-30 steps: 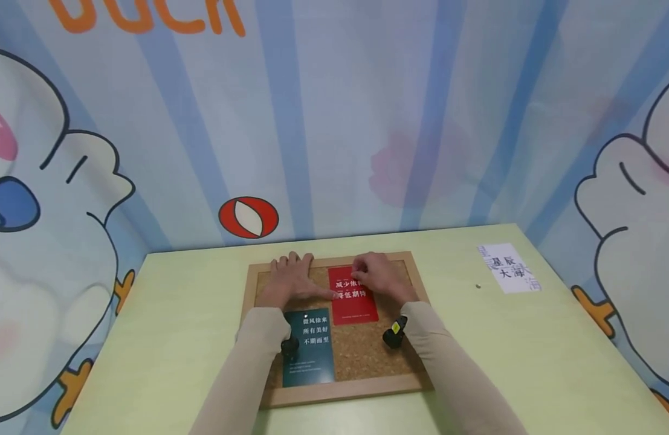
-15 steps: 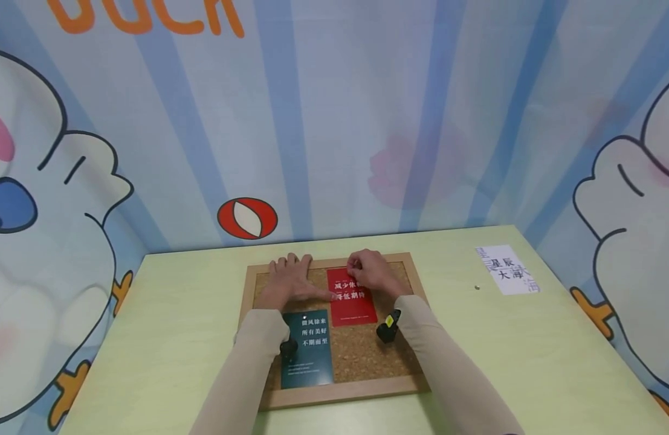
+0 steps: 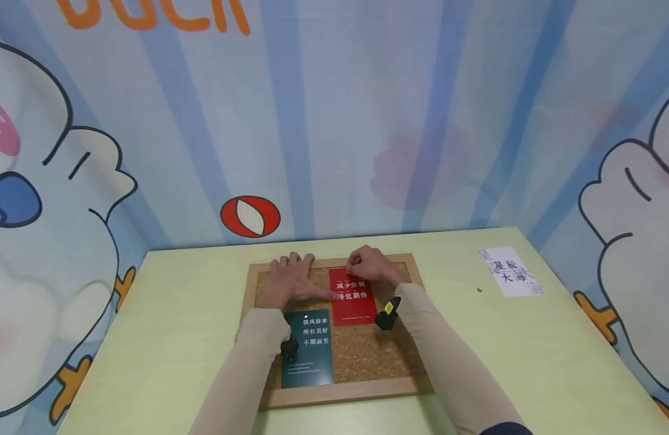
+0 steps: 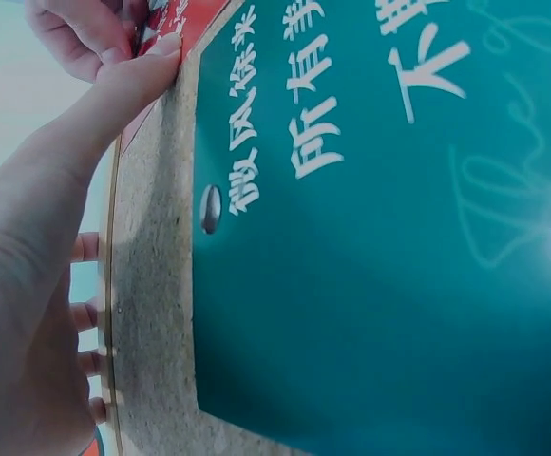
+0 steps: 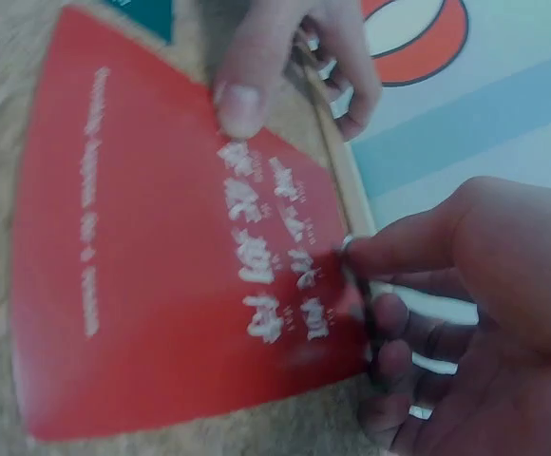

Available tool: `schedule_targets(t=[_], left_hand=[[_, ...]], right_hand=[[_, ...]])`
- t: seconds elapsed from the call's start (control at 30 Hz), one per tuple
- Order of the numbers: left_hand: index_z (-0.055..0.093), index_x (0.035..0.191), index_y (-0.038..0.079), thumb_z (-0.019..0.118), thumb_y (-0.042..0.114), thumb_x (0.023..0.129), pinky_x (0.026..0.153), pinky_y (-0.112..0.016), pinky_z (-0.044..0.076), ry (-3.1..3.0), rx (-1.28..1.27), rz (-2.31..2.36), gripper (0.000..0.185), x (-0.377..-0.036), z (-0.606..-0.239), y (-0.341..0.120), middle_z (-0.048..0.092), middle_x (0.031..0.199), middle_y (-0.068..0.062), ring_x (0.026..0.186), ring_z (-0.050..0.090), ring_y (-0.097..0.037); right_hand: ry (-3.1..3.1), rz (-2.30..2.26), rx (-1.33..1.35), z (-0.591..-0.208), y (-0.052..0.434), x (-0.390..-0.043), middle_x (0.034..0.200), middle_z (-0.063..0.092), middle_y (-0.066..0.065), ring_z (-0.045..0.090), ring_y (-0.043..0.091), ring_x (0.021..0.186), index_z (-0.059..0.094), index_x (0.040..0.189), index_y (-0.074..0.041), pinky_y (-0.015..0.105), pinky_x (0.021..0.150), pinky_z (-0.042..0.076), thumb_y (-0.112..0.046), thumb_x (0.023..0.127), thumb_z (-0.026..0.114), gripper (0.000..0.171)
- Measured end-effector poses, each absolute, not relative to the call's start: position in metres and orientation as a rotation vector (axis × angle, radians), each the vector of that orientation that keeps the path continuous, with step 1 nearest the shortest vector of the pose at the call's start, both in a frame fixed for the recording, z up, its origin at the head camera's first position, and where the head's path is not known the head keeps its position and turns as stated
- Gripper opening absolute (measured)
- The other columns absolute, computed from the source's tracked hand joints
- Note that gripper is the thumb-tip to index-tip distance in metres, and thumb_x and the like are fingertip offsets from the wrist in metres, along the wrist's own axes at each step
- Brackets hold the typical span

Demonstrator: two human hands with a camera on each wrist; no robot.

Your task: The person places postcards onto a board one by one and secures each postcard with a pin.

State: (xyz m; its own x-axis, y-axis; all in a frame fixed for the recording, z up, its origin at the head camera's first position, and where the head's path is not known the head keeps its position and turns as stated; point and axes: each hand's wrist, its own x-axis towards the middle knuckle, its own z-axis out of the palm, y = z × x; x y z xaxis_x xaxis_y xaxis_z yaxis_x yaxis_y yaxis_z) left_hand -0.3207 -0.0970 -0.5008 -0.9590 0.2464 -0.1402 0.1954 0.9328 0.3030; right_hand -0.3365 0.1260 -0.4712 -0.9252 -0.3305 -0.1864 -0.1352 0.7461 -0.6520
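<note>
A green table (image 3: 165, 338) bears a cork board (image 3: 367, 356) in a wooden frame. At the left of the board lies a dark green card (image 3: 308, 356) printed with white characters; a small pin (image 4: 211, 209) shows at its top edge in the left wrist view.

The left hand (image 3: 289, 281) lies flat on the upper left of the board, fingers straight and spread toward the far frame edge. Its thumb (image 5: 247, 81) reaches sideways and presses on the left edge of the red card (image 3: 355, 297).

The red card, also printed with white characters, lies on the board's upper middle, just above and to the right of the green card.

The right hand (image 3: 369, 266) is at the red card's top edge, fingers curled, thumb and forefinger closed in a narrow pinch at the card's upper corner. Whatever lies within the pinch is too small to identify.

Well apart at the table's right side lie a white paper (image 3: 509, 270) with black characters and, near it, a small round object (image 3: 479, 289).
</note>
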Motion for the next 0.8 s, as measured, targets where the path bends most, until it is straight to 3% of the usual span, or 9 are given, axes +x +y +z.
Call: schedule_targets(t=[0.4,0.8], left_hand=[[0.04,0.158,0.017,0.08,0.073,0.065,0.12,-0.061,0.02,2.921,0.348,0.447,0.116,-0.313,-0.493,-0.089,0.048,0.146,-0.018,0.135,0.039,-0.039],[0.038,0.158,0.017,0.082,0.069,0.069,0.12,-0.062,0.02,2.913,0.331,0.435,0.113,-0.311,-0.489,-0.093,0.047,0.145,-0.017,0.135,0.039,-0.038]], right_hand=[[2.565,-1.026,-0.073,-0.468,0.13,-0.342,0.101,0.068,0.012,0.061,0.026,0.091,0.075,0.113,0.001,0.037,0.083,0.055,-0.019,0.096,0.069,0.026],[2.549,-0.996,0.024,-0.462,0.118,-0.347,0.094,0.068,0.013,0.061,0.025,0.085,0.075,0.103,0.001,0.036,0.08,0.052,-0.016,0.097,0.069,0.018]])
